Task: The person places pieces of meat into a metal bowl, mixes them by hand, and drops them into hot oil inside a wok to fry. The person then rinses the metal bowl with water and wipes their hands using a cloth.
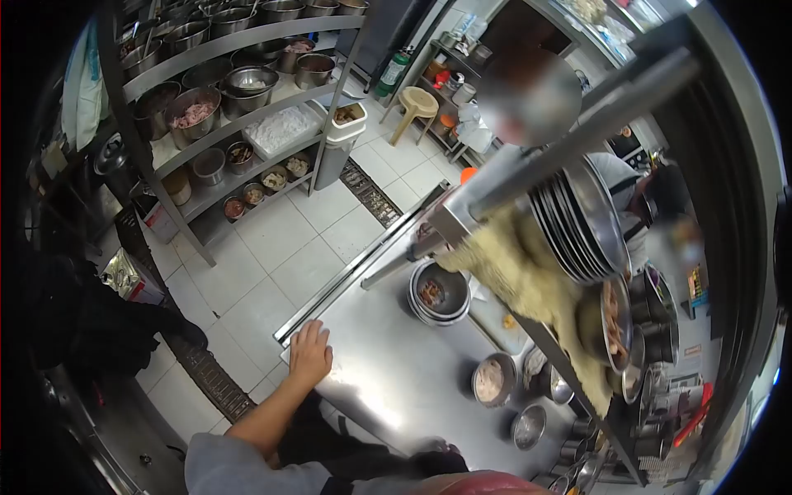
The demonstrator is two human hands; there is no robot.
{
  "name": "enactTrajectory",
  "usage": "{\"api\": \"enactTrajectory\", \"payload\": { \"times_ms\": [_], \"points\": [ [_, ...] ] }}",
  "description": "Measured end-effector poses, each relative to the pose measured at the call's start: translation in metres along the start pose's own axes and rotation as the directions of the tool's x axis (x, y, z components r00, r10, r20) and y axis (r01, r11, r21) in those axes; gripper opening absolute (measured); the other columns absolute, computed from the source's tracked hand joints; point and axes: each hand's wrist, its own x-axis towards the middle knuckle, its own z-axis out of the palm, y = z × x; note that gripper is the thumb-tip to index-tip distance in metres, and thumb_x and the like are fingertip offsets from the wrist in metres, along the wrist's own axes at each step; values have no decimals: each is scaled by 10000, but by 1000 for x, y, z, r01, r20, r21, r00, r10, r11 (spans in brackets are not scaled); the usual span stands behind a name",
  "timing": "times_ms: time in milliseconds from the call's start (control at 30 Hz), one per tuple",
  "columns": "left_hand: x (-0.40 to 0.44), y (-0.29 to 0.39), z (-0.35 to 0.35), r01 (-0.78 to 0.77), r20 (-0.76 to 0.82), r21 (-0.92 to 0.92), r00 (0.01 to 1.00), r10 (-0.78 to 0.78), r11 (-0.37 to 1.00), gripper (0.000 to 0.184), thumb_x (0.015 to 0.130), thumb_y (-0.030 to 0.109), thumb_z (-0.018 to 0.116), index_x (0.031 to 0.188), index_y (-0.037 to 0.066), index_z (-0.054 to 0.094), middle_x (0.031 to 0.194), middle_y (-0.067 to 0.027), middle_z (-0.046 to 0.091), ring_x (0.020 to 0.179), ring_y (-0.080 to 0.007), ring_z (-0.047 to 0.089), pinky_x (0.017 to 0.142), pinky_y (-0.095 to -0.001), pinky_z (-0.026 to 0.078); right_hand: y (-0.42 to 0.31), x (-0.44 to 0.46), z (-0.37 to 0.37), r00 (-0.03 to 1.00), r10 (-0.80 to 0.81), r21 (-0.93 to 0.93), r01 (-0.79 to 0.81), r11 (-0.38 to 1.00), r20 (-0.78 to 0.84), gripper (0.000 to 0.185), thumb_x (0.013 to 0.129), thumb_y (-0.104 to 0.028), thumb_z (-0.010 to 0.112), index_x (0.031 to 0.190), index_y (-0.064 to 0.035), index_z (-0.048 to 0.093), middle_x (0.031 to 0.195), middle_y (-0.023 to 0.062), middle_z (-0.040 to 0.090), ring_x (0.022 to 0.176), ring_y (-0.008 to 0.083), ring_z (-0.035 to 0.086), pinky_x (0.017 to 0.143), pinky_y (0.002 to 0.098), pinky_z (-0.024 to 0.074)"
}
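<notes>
My left hand [310, 355] lies on the near-left corner of the steel table [363, 379], fingers stretched over the edge, holding nothing. A short grey sleeve [223, 464] covers that upper arm. My right hand is not in view; a blurred pinkish shape [495, 483] at the bottom edge cannot be made out. Ahead on the table stands a stack of steel bowls [422, 312] with reddish-brown pieces in the top one. To the right are a bowl of pale food [492, 381] and a smaller steel bowl [528, 427].
A yellowish cloth [520, 264] drapes over the shelf above the table, beside stacked metal plates [569, 227]. Food bowls fill the rack [239, 78] at upper left. A stool [417, 103] and floor drain [367, 191] lie beyond. Another person [528, 91] is at the back.
</notes>
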Motion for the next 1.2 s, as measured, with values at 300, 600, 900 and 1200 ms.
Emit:
{"api": "enactTrajectory", "payload": {
  "times_ms": [300, 600, 900, 1200],
  "points": [
    [1, -2, 4, -8, -85, -46, 996, 4, 999, 282, 709, 120, 617, 982, 51, 607, 1167, -133, 539, 1180, -326, 469, 926, -453, 351, -30, 99, 34, 899, -419, -643, 246, 725, -129, 423, 801, -46, 516, 1189, 95, 421, 1024, 272, 430, 917, 358, 475, 813, 438, 453],
    [7, -1, 2, 28, -9, -38, 1000, -28, 999, 209, 725, 130, 610, 930, 88, 621, 1152, -102, 556, 1179, -308, 474, 929, -455, 327, -26, 122, 18, 690, -706, -970, -21, -241, 160, 270, 797, -38, 513, 1053, 48, 516, 1185, 260, 376, 934, 544, 504, 780, 583, 523],
    [9, -1, 0, 21, 27, -54, 999, -19, 998, 229, 705, 102, 611, 934, 86, 614, 1147, -106, 554, 1180, -324, 471, 926, -455, 328, 4, 123, 41, 768, -639, -998, 56, 10, 37, 260, 802, -35, 502, 1053, 29, 517, 1182, 266, 370, 946, 544, 502, 775, 575, 530],
    [7, -2, 2, 29, 26, -71, 999, -27, 997, 223, 705, 98, 616, 928, 86, 616, 1159, -110, 549, 1188, -322, 466, 936, -460, 320, 3, 118, 38, 791, -607, -991, 129, 47, 74, 279, 811, -43, 488, 1059, 80, 524, 1182, 282, 372, 965, 572, 486, 777, 581, 528]
  ]
}}
